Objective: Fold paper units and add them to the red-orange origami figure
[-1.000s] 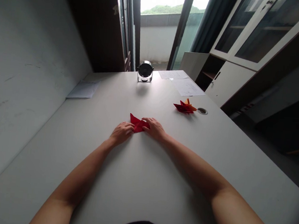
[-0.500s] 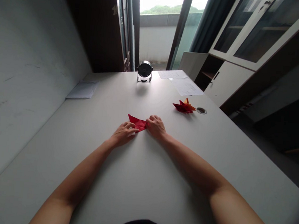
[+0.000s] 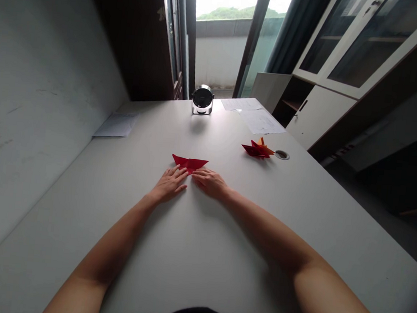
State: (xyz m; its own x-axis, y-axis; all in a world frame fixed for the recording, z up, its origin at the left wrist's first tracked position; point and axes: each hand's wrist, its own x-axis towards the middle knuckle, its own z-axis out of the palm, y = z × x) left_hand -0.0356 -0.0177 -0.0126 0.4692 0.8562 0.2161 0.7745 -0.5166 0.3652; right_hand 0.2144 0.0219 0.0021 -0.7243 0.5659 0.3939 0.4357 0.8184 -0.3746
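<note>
A folded piece of red paper (image 3: 193,164) lies on the white table in front of me, its two pointed ends spread left and right. The flattened fingers of my left hand (image 3: 170,183) rest on its lower left edge. From the other side, my right hand (image 3: 210,182) lays its outstretched fingertips on the lower right edge. Neither hand grips the paper. My fingers cover part of its near edge.
Red and orange folded paper pieces (image 3: 259,149) sit to the right, beside a round cable hole (image 3: 282,154). A round black-and-silver device (image 3: 202,100) stands at the back. Printed sheets (image 3: 261,122) lie far right; more paper (image 3: 115,125) lies by the left wall.
The red paper has turned and shifted slightly left and away, showing both points. My right hand has let go of its right end and moved down to the near edge; my left fingers have straightened.
</note>
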